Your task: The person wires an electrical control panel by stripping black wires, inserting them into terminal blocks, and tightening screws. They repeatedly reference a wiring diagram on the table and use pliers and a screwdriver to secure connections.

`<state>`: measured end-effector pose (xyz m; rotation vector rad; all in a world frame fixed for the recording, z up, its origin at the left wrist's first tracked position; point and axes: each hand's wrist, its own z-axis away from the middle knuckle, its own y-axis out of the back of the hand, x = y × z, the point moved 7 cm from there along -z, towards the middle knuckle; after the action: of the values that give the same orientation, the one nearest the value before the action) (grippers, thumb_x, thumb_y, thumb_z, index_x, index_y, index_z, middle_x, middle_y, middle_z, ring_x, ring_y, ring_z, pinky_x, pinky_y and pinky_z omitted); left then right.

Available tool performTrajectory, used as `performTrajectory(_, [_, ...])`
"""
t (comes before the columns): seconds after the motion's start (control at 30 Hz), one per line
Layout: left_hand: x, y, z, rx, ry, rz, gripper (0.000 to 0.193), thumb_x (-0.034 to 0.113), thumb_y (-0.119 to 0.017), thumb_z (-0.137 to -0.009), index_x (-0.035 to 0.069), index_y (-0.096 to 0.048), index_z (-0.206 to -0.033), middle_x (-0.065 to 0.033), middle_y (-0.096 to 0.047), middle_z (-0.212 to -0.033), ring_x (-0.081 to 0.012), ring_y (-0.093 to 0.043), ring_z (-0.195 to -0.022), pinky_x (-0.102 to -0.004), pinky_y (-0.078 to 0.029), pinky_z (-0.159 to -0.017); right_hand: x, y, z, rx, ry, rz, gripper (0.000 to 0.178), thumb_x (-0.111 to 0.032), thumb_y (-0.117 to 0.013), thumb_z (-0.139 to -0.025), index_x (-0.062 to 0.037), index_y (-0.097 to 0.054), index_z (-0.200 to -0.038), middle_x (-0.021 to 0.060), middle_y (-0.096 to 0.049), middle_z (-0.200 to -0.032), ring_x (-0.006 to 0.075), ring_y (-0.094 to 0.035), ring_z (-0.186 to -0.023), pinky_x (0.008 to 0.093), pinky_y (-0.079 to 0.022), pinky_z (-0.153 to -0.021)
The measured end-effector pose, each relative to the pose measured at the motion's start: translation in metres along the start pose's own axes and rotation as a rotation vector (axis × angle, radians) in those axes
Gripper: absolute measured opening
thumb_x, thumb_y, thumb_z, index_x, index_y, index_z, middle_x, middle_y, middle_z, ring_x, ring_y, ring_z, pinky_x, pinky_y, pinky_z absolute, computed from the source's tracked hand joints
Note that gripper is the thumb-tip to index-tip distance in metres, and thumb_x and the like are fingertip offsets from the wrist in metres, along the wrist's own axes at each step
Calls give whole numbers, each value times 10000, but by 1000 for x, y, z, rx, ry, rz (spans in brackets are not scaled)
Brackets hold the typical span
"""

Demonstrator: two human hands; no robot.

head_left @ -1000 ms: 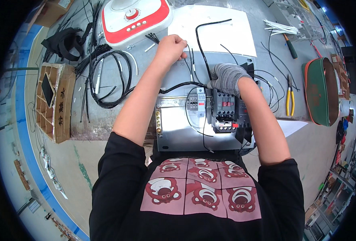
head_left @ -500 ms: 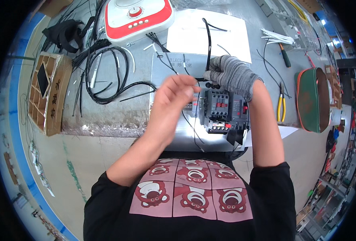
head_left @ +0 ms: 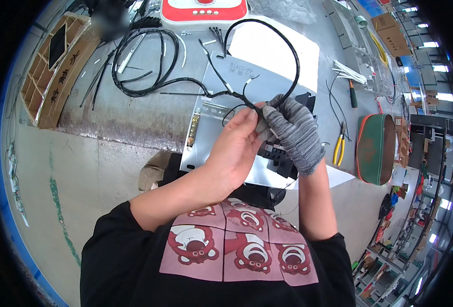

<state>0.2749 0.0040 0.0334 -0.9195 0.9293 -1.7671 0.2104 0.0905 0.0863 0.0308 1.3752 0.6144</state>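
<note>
A black cable bundle (head_left: 219,94) runs from a coil on the bench to my two hands, with thin wires branching off it. My bare left hand (head_left: 236,148) pinches the bundle between thumb and fingers. Right beside it, my right hand (head_left: 297,134), in a grey knit glove, grips the same bundle. From there the cable arches up and back in a wide loop. Beneath the hands lies a metal mounting plate (head_left: 198,148) with a brass terminal strip (head_left: 192,130) on its left. Black electrical switchgear (head_left: 278,162) on the plate is mostly hidden by my gloved hand.
A white sheet of paper (head_left: 308,64) lies behind the plate. Yellow-handled pliers (head_left: 340,148) and a green bin (head_left: 375,151) are to the right. On the left stands a cardboard compartment box (head_left: 58,77). A red-and-white appliance (head_left: 185,15) sits at the back.
My left hand has closed on the cable bundle beside the gloved hand. The right hand has come lower, and the cable now arches in a big loop. The view has shifted.
</note>
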Motion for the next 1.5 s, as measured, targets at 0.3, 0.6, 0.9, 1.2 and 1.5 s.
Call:
performTrajectory(0.3, [3, 19, 15, -65, -52, -86, 164, 187, -546, -992, 78, -603, -1100, -2, -608, -1068, -123, -555, -1009, -281, -426, -973, 6, -10, 23, 9, -105, 14, 225, -216, -608, -917, 4, -653, -925, 124, -629, -690, 237, -617, -604, 337, -497, -575])
performTrajectory(0.6, [-2, 22, 20, -111, -25, 8, 195, 157, -528, -998, 64, -582, -1161, -5, -603, -1049, -92, -557, -967, -242, -464, -887, 5, 3, 15, 39, -36, 254, 238, -221, -677, -848, 13, -665, -889, 143, -659, -673, 205, -615, -553, 330, -503, -573])
performTrajectory(0.9, [-7, 11, 15, -269, -24, 39, 271, 162, -530, -995, 66, -540, -1248, -1, -594, -1114, -72, -556, -954, -227, -475, -865, 3, 5, 34, -41, -270, 215, 321, -309, -636, -919, 7, -668, -874, 40, -629, -654, 101, -578, -567, 269, -464, -512])
performTrajectory(1.2, [-13, 9, -3, -240, -132, -71, 218, 192, -491, -1018, 98, -561, -1202, 8, -589, -1093, -77, -513, -967, -254, -401, -911, -8, 20, 32, -58, -133, 341, 256, -244, -653, -925, 11, -632, -936, 10, -617, -713, 64, -566, -590, 236, -474, -509])
performTrajectory(1.5, [-1, -4, -34, -74, -228, -119, 157, 186, -581, -976, 96, -644, -1088, 61, -586, -847, -53, -491, -749, -217, -401, -733, -38, 22, -34, -217, -82, 526, 257, -246, -700, -871, 2, -634, -861, 25, -596, -695, 83, -518, -657, 273, -477, -623])
